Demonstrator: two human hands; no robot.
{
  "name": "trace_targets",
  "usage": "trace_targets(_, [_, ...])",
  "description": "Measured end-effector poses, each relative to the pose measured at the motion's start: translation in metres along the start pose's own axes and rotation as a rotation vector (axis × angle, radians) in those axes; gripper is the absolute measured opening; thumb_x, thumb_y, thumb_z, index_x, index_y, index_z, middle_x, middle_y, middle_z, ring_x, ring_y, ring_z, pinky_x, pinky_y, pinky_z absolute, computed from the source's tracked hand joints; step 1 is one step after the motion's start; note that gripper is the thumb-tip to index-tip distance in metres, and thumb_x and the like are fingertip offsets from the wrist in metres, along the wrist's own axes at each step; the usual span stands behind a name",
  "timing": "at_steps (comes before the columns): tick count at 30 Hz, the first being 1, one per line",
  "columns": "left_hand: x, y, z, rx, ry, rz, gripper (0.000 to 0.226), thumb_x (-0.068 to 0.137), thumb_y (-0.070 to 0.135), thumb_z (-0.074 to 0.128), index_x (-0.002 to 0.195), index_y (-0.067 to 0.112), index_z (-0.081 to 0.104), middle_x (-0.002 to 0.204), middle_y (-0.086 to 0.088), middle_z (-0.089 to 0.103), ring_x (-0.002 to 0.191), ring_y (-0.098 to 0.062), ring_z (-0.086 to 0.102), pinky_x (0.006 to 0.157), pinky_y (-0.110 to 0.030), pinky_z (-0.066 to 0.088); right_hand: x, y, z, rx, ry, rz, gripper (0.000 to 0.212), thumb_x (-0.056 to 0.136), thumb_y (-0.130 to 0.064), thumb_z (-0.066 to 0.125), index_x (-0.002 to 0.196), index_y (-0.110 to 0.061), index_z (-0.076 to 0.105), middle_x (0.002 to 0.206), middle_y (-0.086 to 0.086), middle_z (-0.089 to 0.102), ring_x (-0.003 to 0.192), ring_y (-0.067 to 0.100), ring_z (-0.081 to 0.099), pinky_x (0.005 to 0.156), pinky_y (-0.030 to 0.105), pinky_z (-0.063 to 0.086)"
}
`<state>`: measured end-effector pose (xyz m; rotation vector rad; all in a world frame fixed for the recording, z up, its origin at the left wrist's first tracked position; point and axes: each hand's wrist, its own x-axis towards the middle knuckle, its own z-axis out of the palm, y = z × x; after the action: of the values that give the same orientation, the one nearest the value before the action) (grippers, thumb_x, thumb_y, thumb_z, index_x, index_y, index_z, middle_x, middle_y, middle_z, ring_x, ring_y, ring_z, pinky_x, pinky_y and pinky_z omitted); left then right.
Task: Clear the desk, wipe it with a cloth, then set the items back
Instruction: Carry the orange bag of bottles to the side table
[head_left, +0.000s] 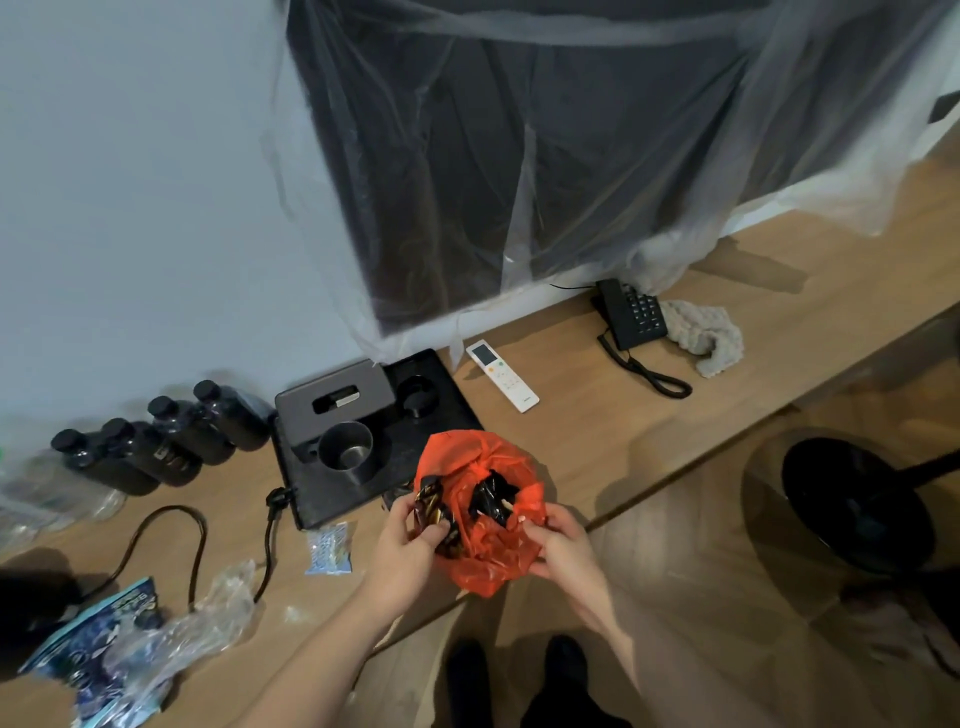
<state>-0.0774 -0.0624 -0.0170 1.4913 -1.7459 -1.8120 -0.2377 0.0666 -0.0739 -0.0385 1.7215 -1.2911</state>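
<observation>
A dark screen (519, 156) draped in clear plastic sheeting (810, 130) stands against the pale wall (130, 182) behind the surface's far edge. On the wooden floor (675, 545) off the near edge: a black round fan base (857, 509) and two dark shoes (519, 675).

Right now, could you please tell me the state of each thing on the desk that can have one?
red plastic bag: open at the top, held up by both hands, dark wrappers inside.
left hand: grips the bag's edge and a dark wrapper.
right hand: pinches the bag's opposite edge.
metal cup: upright, seated in the black tray.
dark bottles: upright, capped.
telephone: handset on its cradle.
cloth: crumpled beside the telephone.
</observation>
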Motion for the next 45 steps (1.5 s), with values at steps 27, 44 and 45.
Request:
trace_targets(27, [-0.148, 0.055, 0.315, 0.119, -0.401, 0.172, 0.039, 0.087, 0.028, 0.074, 0.123, 0.039, 0.065, 0.116, 0.016, 0.074, 0.114, -0.012, 0.068, 0.109, -0.05, 0.049, -0.178, 0.022, -0.367, 0.274, 0.247, -0.191, 0.028, 0.1, 0.001, 0.058, 0.123, -0.012, 0.067, 0.116, 0.013, 0.072, 0.09, 0.024, 0.074, 0.078, 0.041, 0.062])
trace_targets(44, [-0.171, 0.097, 0.555, 0.217, -0.481, 0.176, 0.034, 0.099, 0.013, 0.063, 0.126, 0.032, 0.054, 0.119, 0.01, 0.067, 0.108, 0.001, 0.062, 0.092, -0.024, 0.049, -0.146, 0.023, -0.594, 0.284, 0.35, -0.119, 0.025, 0.103, -0.004, 0.056, 0.123, -0.016, 0.065, 0.123, 0.012, 0.071, 0.11, 0.035, 0.071, 0.082, 0.046, 0.063])
trace_targets(45, [-0.166, 0.101, 0.568, 0.224, -0.486, 0.178, 0.035, 0.099, 0.014, 0.063, 0.128, 0.031, 0.053, 0.119, 0.011, 0.067, 0.11, -0.001, 0.062, 0.092, -0.025, 0.049, -0.14, 0.021, -0.608, 0.269, 0.366, -0.113, 0.025, 0.103, -0.005, 0.057, 0.122, -0.018, 0.066, 0.123, 0.013, 0.072, 0.111, 0.036, 0.071, 0.09, 0.053, 0.061])
